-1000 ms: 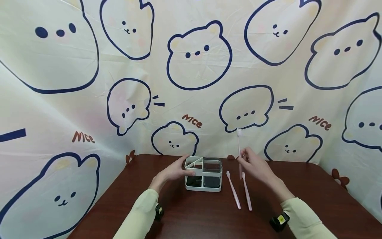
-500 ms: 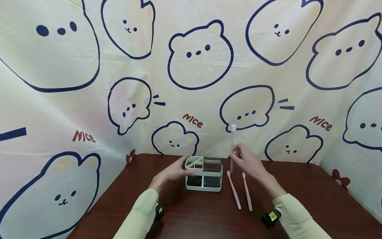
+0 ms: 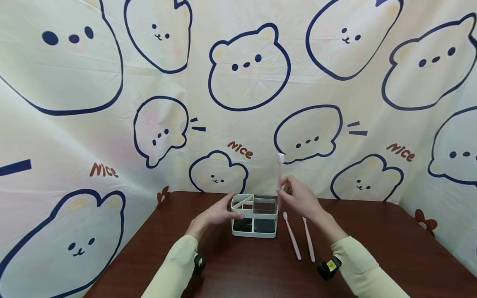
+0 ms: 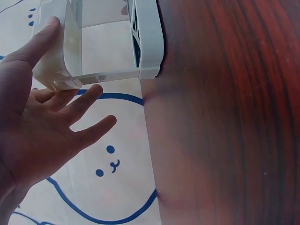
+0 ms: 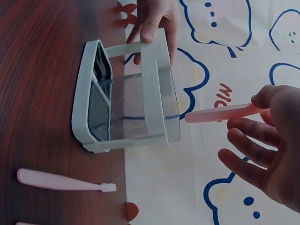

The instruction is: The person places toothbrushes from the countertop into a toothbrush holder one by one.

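In a narrow grip, the right hand (image 3: 299, 198) pinches a pale-pink plastic toothbrush (image 3: 280, 169), bristles up, near a white two-tier plastic holder (image 3: 257, 216). The left hand (image 3: 215, 214), its grip wider, holds the holder, whose right side contains a clear rectangular cup (image 5: 172, 101).

Held brush (image 3: 281, 167): middle covered by the right hand (image 3: 298, 196) in the head view; head end hidden at that hand in the right wrist view.
Right hand: cut off by the right edge of the right wrist view.
Left hand (image 3: 214, 213): most fingers hidden in the head view; cut by the left edge of its own wrist view.
Holder (image 3: 265, 217): cut off at the upper left of the left wrist view.
Outer brush (image 3: 309, 240): only a sliver, lower left, right wrist view.
Sleeves (image 3: 171, 265): cut by the head view's bottom edge.
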A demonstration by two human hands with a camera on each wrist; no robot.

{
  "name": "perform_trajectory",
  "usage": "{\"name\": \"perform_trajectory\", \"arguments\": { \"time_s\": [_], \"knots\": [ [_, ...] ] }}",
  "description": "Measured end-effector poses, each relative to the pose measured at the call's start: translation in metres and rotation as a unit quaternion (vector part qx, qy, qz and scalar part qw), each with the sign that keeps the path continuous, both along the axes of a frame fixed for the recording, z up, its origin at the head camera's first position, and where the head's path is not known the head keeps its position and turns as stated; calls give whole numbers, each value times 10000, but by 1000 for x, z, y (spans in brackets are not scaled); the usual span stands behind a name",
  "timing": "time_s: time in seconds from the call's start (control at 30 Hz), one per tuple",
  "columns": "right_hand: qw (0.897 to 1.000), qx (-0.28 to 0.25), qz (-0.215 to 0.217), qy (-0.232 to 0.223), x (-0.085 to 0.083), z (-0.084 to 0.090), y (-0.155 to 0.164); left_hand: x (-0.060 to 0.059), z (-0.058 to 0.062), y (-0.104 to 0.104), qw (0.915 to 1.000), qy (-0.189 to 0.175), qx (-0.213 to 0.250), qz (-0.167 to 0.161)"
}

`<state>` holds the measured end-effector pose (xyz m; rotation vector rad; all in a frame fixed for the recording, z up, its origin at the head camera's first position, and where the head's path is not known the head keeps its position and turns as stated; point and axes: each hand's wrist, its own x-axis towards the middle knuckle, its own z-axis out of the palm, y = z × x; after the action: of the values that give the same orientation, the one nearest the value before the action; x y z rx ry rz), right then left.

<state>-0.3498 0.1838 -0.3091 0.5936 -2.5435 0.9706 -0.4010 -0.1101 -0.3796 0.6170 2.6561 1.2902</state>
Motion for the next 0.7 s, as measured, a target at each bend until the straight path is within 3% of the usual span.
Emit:
{"name": "perform_trajectory", "arguments": {
  "time_s": [0.7],
  "knots": [
    [9992,-316,188,165,-6,-3,-37,1,0,0,10000,-14,27,-20]
  ]
}}
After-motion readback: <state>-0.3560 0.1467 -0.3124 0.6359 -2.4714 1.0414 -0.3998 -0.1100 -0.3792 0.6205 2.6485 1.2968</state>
